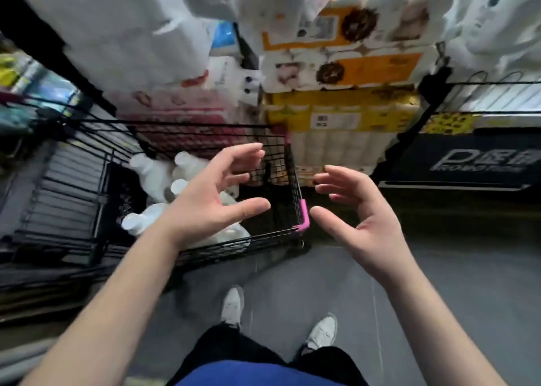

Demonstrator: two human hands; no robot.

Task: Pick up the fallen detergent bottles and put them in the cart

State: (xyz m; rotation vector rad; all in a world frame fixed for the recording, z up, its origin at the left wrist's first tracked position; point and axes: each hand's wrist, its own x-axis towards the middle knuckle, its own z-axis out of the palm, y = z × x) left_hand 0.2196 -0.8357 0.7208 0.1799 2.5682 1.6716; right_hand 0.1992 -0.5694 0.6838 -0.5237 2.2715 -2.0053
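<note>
Detergent bottles (152, 171), white plastic with white caps, are lying jumbled inside the black wire shopping cart (205, 126) at 9-10 o'clock of frame centre. None visible on the grey floor (439, 283) in this view, so the pickup looks mostly done. Anything left is out of shot.

Hands:
- Left hand (210, 201) is spread wide with loosely curved fingers and holds nothing. It sits above the cart's near-right corner.
- Right hand (363, 215), at 3 o'clock of the left, is the same: wide and empty, over the floor beside the cart.

Risks:
- Bottles are piled loose on their sides. Dropping another on top could make them roll or knock a cap.
- The left wrist is close over the rim by the pink plastic corner guard (304, 215). A snag or bump there could shove the cart.
- Stacked yellow-and-orange plastic-wrapped paper-roll packs (339, 116) sit at 12 o'clock, right behind the cart. A push forward hits them.
- White sneakers (232, 303) are near the cart's base, so it's easy to kick it.

Counts:
- Bottles: at least four, possibly five. Blur and the left hand hide part of the pile.
- Cart: one.
- Pink guards: one seen.
- Hands: two.
- Sneakers: two.
- Roll packs: three or more, exact number unclear.
</note>
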